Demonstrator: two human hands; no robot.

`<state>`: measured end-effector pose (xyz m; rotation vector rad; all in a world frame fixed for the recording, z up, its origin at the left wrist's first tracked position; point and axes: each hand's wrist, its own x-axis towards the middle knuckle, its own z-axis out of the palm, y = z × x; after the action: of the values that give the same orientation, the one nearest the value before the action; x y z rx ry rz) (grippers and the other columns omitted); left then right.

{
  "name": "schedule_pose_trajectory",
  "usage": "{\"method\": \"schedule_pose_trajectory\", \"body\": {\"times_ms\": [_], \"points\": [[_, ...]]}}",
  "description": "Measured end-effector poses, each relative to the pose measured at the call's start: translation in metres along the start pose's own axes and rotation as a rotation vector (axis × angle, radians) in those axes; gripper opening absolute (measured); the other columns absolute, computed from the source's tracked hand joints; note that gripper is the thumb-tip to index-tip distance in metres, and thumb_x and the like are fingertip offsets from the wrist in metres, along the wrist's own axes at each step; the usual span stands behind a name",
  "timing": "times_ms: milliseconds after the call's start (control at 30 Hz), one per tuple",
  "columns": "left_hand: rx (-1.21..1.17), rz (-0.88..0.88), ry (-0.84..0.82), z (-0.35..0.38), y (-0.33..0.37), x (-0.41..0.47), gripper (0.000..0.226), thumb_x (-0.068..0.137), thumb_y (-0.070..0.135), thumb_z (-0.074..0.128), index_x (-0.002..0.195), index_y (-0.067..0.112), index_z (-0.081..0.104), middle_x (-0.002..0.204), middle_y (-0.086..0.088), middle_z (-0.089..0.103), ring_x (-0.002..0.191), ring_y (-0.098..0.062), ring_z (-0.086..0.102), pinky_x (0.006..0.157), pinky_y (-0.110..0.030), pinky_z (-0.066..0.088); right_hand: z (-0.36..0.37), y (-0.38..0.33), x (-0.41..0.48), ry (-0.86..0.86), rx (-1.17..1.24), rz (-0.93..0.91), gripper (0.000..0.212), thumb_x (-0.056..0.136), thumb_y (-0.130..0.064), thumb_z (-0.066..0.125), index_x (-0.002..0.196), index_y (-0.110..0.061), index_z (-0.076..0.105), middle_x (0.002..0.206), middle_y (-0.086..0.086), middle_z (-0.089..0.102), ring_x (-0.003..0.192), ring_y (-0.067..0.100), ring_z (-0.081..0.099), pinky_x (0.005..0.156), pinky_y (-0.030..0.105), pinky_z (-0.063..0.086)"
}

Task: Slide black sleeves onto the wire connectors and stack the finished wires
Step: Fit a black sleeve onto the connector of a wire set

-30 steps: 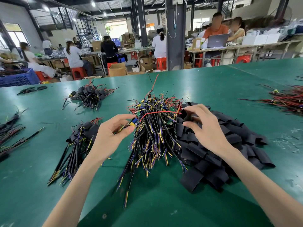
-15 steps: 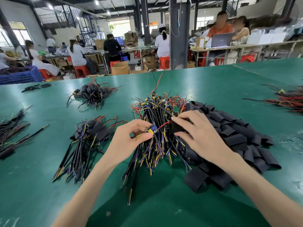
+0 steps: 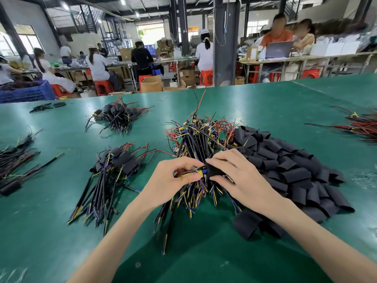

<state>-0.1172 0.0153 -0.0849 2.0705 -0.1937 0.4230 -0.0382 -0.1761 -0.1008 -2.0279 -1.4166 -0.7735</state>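
A green table (image 3: 61, 231) runs wide to a far edge behind the piles, with bare surface nearest the viewer and between the piles at left. A wire pile (image 3: 200, 144) sits at centre, a sleeve pile (image 3: 295, 170) touches its right side, and a finished stack (image 3: 114, 166) lies near on the left. Over the wire pile, a connector (image 3: 201, 171) lies roughly level, pointing right at a sleeve (image 3: 213, 171). The left hand (image 3: 173, 180) pinches the connector's wire; the right hand (image 3: 240, 180) pinches the sleeve.

One sleeve heap (image 3: 295, 172) at one o'clock, one bare wire heap (image 3: 200, 137) at twelve, one red wire pile (image 3: 363, 127) at two, three sleeved stacks (image 3: 114, 166) at ten to eleven.
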Motion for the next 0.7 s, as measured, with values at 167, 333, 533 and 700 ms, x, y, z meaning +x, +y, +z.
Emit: {"method": "schedule_pose_trajectory", "body": {"times_ms": [167,333,533,700], "points": [[-0.001,-0.049,0.036,0.0021,0.0026,-0.0009,0.022,0.073,0.008,0.078,0.082,0.021,0.064,0.069,0.011,0.068,0.067,-0.002,0.059,0.071,-0.013,0.044,0.0011,-0.0009,-0.0006,-0.035,-0.006,-0.057,0.035,0.082,-0.011,0.071,0.115,-0.001,0.063,0.107,0.008,0.059,0.099,0.022,0.049,0.092,0.030,0.042],[0.010,-0.040,0.105,0.0041,0.0029,-0.0005,0.028,0.064,0.009,0.084,0.078,0.020,0.063,0.065,0.009,0.063,0.058,-0.001,0.050,0.061,-0.012,0.039,0.0000,-0.0024,-0.0001,-0.036,0.077,-0.046,0.032,0.081,-0.011,0.073,0.111,-0.002,0.064,0.108,0.006,0.062,0.098,0.022,0.053,0.092,0.031,0.043],[-0.001,-0.030,0.054,0.0036,0.0007,0.0002,0.028,0.066,0.002,0.081,0.075,0.020,0.063,0.061,0.013,0.063,0.060,-0.001,0.052,0.061,-0.011,0.038,0.0002,-0.0062,-0.0001,-0.054,0.138,-0.036,0.029,0.081,-0.011,0.072,0.109,-0.004,0.065,0.108,0.003,0.063,0.100,0.021,0.054,0.093,0.029,0.042],[0.020,0.005,0.011,-0.0014,0.0000,0.0013,0.029,0.074,-0.004,0.075,0.080,0.023,0.066,0.069,0.009,0.066,0.062,-0.002,0.054,0.064,-0.013,0.039,-0.0015,-0.0069,0.0012,-0.030,0.180,-0.017,0.026,0.081,-0.011,0.071,0.105,-0.005,0.065,0.107,0.001,0.063,0.098,0.019,0.054,0.092,0.028,0.042]]}}
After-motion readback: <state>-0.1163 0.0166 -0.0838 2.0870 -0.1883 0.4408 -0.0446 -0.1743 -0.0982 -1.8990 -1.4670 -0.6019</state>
